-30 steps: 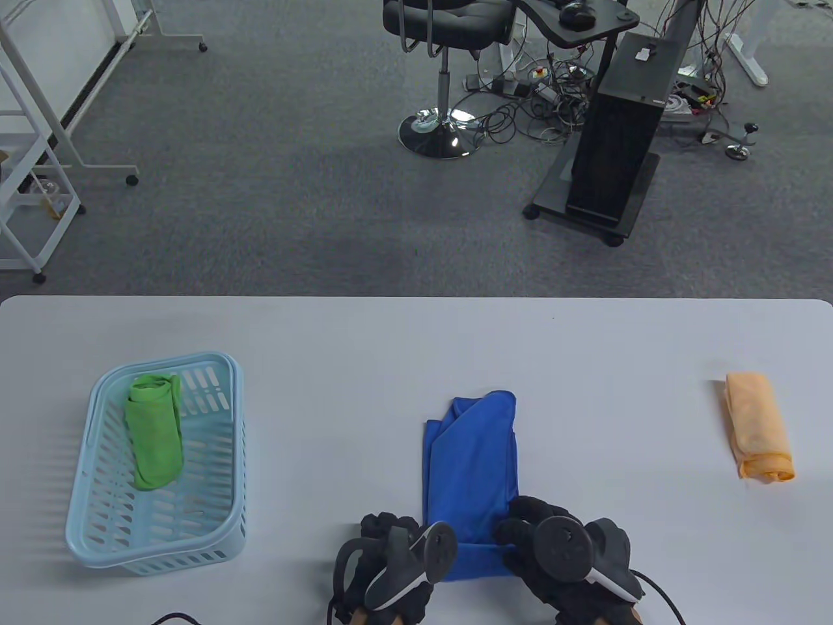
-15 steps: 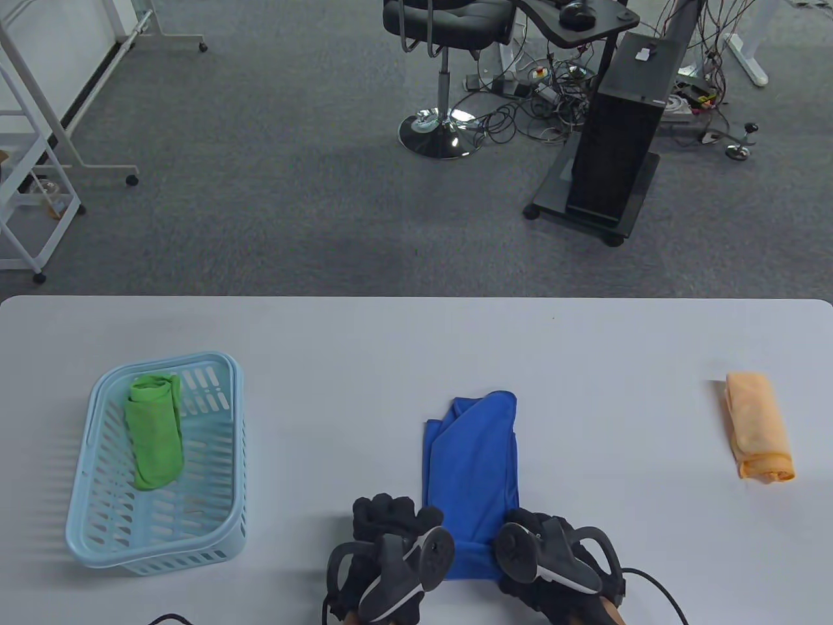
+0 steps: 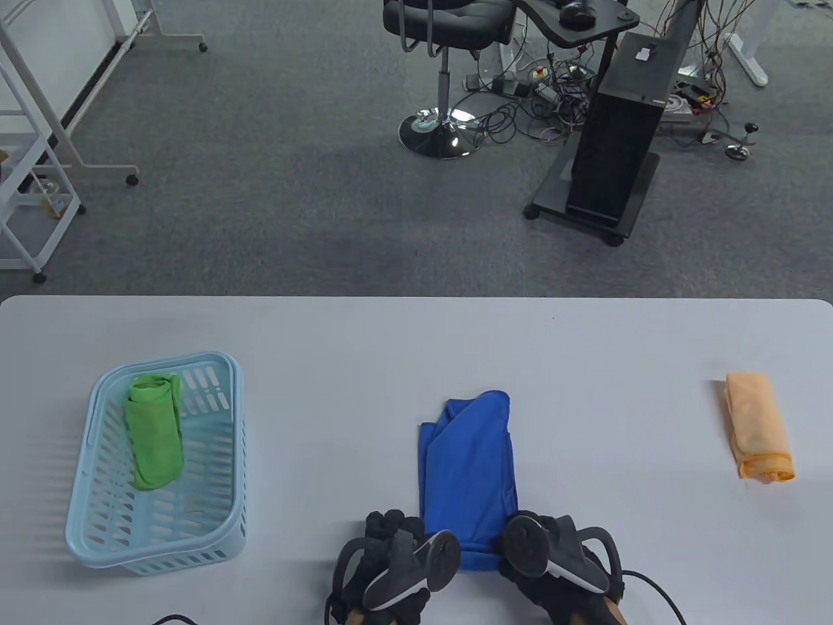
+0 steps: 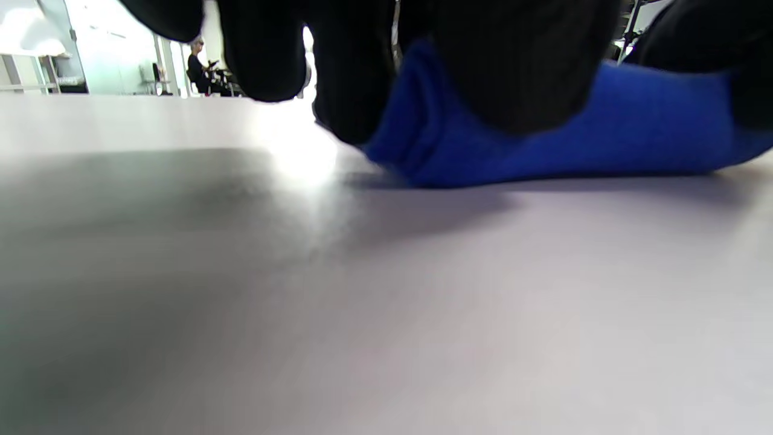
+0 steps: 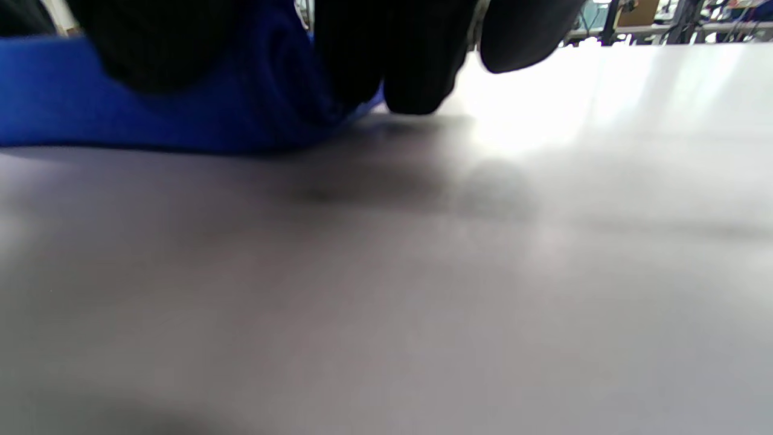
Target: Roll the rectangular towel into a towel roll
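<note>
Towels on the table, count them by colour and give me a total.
Blue towel: 1
Green towel, in the light blue basket: 1
Orange towel: 1
Total: 3 towels

Open table (image 3: 364, 364) lies beyond the blue towel (image 3: 467, 469). The basket (image 3: 228, 456) stands well left, the orange roll (image 3: 758, 426) well right; wide passage runs between.
</note>
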Motion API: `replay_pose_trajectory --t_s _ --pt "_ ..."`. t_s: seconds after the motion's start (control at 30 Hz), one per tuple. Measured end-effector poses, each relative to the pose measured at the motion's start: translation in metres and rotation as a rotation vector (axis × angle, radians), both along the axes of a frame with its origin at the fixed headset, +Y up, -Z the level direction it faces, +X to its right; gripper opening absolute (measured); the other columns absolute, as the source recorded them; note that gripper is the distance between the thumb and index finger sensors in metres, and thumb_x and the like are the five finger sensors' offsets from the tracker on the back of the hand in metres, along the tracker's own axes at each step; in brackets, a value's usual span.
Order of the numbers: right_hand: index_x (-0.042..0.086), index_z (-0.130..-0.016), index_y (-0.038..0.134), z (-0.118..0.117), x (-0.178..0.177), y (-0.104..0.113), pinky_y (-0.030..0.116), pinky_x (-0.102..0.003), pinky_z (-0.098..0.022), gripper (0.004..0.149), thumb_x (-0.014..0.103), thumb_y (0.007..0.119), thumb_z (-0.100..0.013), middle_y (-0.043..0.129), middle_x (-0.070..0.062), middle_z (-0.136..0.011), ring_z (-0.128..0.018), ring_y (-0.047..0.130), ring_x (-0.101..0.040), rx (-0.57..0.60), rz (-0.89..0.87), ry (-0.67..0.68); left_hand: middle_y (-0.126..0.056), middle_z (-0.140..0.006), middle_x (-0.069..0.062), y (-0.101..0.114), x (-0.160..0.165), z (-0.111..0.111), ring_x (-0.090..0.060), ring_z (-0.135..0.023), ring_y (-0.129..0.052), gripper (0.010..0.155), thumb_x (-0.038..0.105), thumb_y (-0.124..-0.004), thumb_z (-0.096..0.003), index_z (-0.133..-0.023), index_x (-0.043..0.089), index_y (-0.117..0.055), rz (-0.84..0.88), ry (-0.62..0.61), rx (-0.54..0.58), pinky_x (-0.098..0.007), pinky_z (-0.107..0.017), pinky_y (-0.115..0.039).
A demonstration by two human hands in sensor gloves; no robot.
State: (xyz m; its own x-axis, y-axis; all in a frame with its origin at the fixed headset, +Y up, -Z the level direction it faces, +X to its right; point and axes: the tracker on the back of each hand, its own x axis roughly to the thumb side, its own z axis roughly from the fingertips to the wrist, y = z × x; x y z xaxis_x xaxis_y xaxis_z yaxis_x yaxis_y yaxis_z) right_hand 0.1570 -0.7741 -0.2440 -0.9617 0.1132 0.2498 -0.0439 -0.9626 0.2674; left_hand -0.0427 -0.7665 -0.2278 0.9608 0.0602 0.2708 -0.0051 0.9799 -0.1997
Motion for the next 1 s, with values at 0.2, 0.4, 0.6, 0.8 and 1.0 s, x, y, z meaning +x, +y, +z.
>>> replay_pose_trajectory --t_s 0.2,0.4,0.6,0.8,1.0 --pt "0.024 -0.072 0.087 0.001 0.003 0.005 0.061 -0.054 -0.064 0.049 0.045 0.071 -0.031 0.066 -0.008 -0.093 -0.080 0.075 -0.029 0.000 -0.031 -0.021 -0.084 -0.090 -0.010 0.001 0.000 0.003 -0.041 -0.094 -0.065 0.049 0.048 -0.070 -0.0385 -0.068 0.023 -0.101 -0.022 0.008 -0.028 -0.066 -0.070 -0.046" --pt "0.034 -0.078 0.069 0.003 -0.006 0.010 0.051 -0.056 -0.069 0.051 0.033 0.083 -0.029 0.049 -0.006 -0.098 -0.088 0.062 -0.029 0.088 -0.077 0.031 -0.054 -0.102 -0.010 0.000 0.010 0.003 -0.040 -0.096 -0.053 0.055 0.047 -0.078 -0.0369 -0.089 0.038 -0.065 -0.089 -0.023 0.068 -0.065 -0.071 -0.039" --pt "0.032 -0.077 0.081 0.005 -0.010 0.006 0.054 -0.057 -0.068 0.045 0.027 0.078 -0.032 0.057 -0.006 -0.097 -0.088 0.066 -0.030 0.081 0.010 0.047 -0.062 -0.103 -0.010 0.001 0.017 0.006 -0.039 -0.097 -0.055 0.045 0.031 -0.073 -0.0426 -0.087 0.040 -0.076 -0.184 -0.127 -0.033 -0.064 -0.070 -0.042" --pt "0.029 -0.088 0.075 0.005 -0.007 0.004 0.050 -0.060 -0.069 0.064 0.050 0.077 -0.028 0.049 -0.011 -0.102 -0.092 0.060 -0.034 -0.028 0.009 0.018 -0.062 -0.105 -0.014 0.002 0.009 0.007 -0.043 -0.098 -0.053 0.067 0.056 -0.074 -0.0342 -0.096 0.031 -0.075 -0.125 -0.103 -0.099 -0.066 -0.070 -0.041" --pt "0.031 -0.093 0.054 0.005 -0.012 -0.004 0.044 -0.060 -0.071 0.074 0.049 0.081 -0.026 0.038 -0.011 -0.103 -0.095 0.050 -0.034 -0.065 0.174 0.025 -0.068 -0.101 -0.012 -0.005 0.016 0.007 -0.041 -0.097 -0.059 0.073 0.051 -0.083 -0.0316 -0.096 0.018 -0.073 -0.243 -0.126 -0.039 -0.066 -0.070 -0.045"
